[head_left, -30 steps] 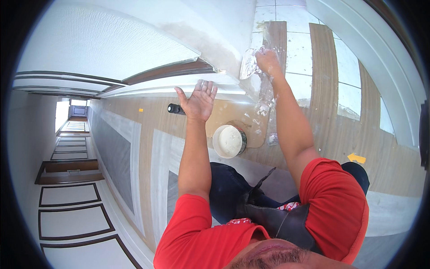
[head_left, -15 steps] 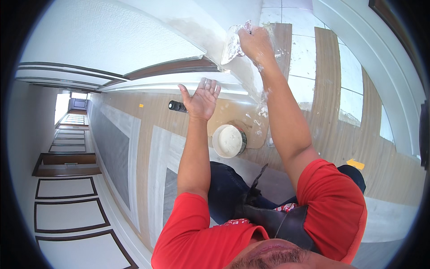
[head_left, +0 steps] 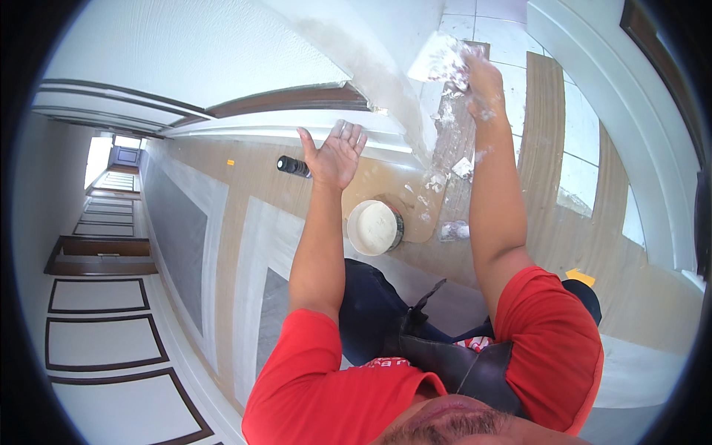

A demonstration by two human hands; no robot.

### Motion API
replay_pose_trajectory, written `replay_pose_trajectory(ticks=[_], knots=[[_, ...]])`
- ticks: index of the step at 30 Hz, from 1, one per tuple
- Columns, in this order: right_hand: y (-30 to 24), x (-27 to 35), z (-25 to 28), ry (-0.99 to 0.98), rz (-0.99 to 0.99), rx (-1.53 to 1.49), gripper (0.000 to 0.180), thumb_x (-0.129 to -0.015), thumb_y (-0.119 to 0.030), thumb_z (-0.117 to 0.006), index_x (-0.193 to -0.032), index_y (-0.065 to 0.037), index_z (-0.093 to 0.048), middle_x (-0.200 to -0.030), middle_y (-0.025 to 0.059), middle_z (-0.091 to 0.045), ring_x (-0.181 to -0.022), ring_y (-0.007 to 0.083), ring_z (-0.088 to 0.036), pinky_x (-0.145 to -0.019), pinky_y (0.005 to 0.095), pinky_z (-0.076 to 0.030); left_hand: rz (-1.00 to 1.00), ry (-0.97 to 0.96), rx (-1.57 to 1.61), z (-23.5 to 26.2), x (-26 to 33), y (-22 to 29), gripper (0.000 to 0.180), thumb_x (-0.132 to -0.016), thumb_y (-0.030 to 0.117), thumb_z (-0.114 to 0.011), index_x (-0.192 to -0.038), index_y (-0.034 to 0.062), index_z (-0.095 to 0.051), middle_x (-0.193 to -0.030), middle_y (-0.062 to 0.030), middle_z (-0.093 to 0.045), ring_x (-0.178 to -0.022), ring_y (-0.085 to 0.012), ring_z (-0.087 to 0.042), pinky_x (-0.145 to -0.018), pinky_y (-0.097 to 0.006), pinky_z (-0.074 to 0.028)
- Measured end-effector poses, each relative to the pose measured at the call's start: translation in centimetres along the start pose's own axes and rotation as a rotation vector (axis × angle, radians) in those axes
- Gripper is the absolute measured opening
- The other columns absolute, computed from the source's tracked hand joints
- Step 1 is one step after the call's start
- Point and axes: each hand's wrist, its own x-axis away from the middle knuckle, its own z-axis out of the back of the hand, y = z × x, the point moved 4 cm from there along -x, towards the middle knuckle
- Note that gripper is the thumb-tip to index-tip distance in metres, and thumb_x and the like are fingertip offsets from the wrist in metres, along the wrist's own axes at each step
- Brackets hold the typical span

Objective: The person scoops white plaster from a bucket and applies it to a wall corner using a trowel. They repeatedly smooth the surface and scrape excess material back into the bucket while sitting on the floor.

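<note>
My right hand point(head_left: 485, 78) is closed round a wide putty knife point(head_left: 437, 61) whose blade is coated in white paste. It is slightly blurred, beside the foot of the white wall point(head_left: 393, 33), above the tiled floor. My left hand point(head_left: 337, 157) is empty, palm showing and fingers spread, with white dust on the fingertips. It is near the white trim along the wall. Between my arms on the floor stands a round tub point(head_left: 373, 228) of white paste. A dark bottle point(head_left: 294, 165) lies beside my left wrist, partly hidden by it.
Wood-look strips point(head_left: 540, 133) lie over white tiles on the right. White paste crumbs point(head_left: 463, 168) and a small flat, smeared object point(head_left: 455, 231) are near my right forearm. A yellow arrow point(head_left: 581, 277) marks the floor. A curved white frame point(head_left: 630, 96) borders the far right.
My right hand has swung right with the putty knife, away from the wall's corner. Paste crumbs and the flat smeared object beside the tub now show more. My left hand stays open.
</note>
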Motion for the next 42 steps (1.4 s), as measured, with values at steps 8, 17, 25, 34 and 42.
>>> replay_pose_trajectory(ticks=[8, 17, 25, 34, 42], knots=[[4.0, -2.4, 4.7, -0.113, -0.105, -0.127, 0.029, -0.100, -0.012, -0.058, -0.123, 0.005, -0.060, -0.111, 0.0162, -0.070, -0.096, 0.0245, -0.072, -0.075, 0.0416, -0.062, 0.021, -0.007, 0.078, 0.0, -0.5, 0.0, 0.135, -0.085, 0.088, -0.050, -0.161, -0.0086, 0.007, -0.170, -0.0275, 0.001, -0.158, -0.0399, -0.014, -0.127, -0.049, -0.023], [-1.4, 0.7, 2.2, -0.501, 0.061, -0.422, 0.047, -0.094, -0.002, -0.058, -0.138, 0.009, -0.050, -0.127, 0.0189, -0.067, -0.117, 0.0296, -0.067, -0.096, 0.0461, -0.057, 0.034, 0.076, -0.067, -0.1, 0.3, 1.7, 0.130, -0.088, 0.087, -0.045, -0.161, -0.0094, 0.002, -0.166, -0.0372, -0.007, -0.155, -0.0461, -0.020, -0.126, -0.051, -0.026], [-2.2, 4.0, 1.1, -1.041, 0.066, -0.185, 0.037, -0.098, -0.002, -0.057, -0.131, 0.015, -0.056, -0.127, 0.0215, -0.067, -0.121, 0.0312, -0.066, -0.106, 0.0442, -0.049, -0.075, 0.068, -0.103, -0.7, 1.8, 5.0, 0.122, -0.094, 0.082, -0.040, -0.160, -0.0119, 0.002, -0.164, -0.0398, -0.007, -0.153, -0.0490, -0.022, -0.124, -0.054, -0.029], [7.9, 14.7, -7.1, -1.189, 0.443, 1.360, 0.051, -0.103, -0.040, -0.058, -0.142, -0.006, -0.059, -0.106, 0.0157, -0.074, -0.106, 0.0314, -0.069, -0.092, 0.0416, -0.056, -0.193, 0.165, -0.100, 2.2, 3.2, 9.5, 0.115, -0.095, 0.081, -0.037, -0.163, -0.0059, -0.004, -0.169, -0.0293, -0.015, -0.155, -0.0407, -0.025, -0.124, -0.048, -0.027], [26.6, 19.4, 4.4, -1.612, 0.877, 1.298, 0.064, -0.091, -0.015, -0.062, -0.153, -0.025, -0.050, -0.152, 0.0090, -0.054, -0.139, 0.0312, -0.050, -0.106, 0.0495, -0.046, -0.160, 0.276, -0.138, 6.0, 3.2, 8.9, 0.111, -0.096, 0.079, -0.038, -0.163, -0.0058, -0.011, -0.167, -0.0299, -0.022, -0.154, -0.0411, -0.026, -0.125, -0.050, -0.025]])
